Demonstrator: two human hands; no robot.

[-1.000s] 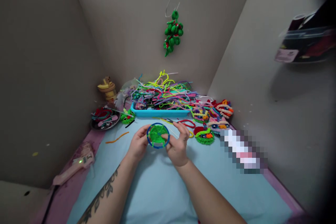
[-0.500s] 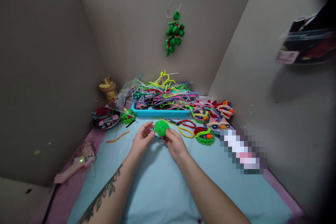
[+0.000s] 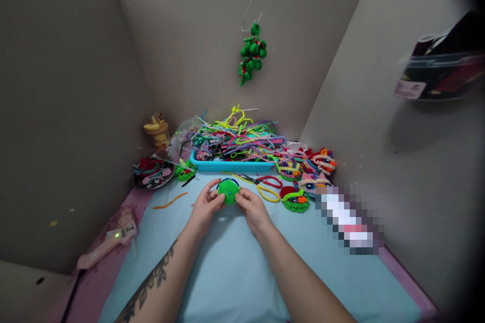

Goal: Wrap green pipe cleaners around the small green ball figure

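A round green fuzzy disc (image 3: pixel 229 193), seemingly made of pipe cleaner, is held between both hands over the blue cloth. Along its far edge shows a dark blue and white rim. My left hand (image 3: pixel 207 204) pinches the disc's left side, thumb on the near face. On the right side, my right hand (image 3: pixel 253 208) grips it with thumb and fingers. Just beyond the right hand lie scissors (image 3: pixel 267 186) with red and yellow handles, blades partly apart. An orange pipe cleaner (image 3: pixel 170 201) rests left of the left hand.
A blue tray (image 3: pixel 235 166) heaped with coloured pipe cleaners stands at the back. Several fuzzy bird-like heads (image 3: pixel 295 199) sit at right. At left are a metal bowl (image 3: pixel 166 181), a green fuzzy head (image 3: pixel 185 171) and a pink glue gun (image 3: pixel 109 246), its light lit. Grey panels enclose the table.
The green disc has tilted and moved slightly down and left, so its dark blue rim now shows at the far edge. My left hand has closed in on its side.
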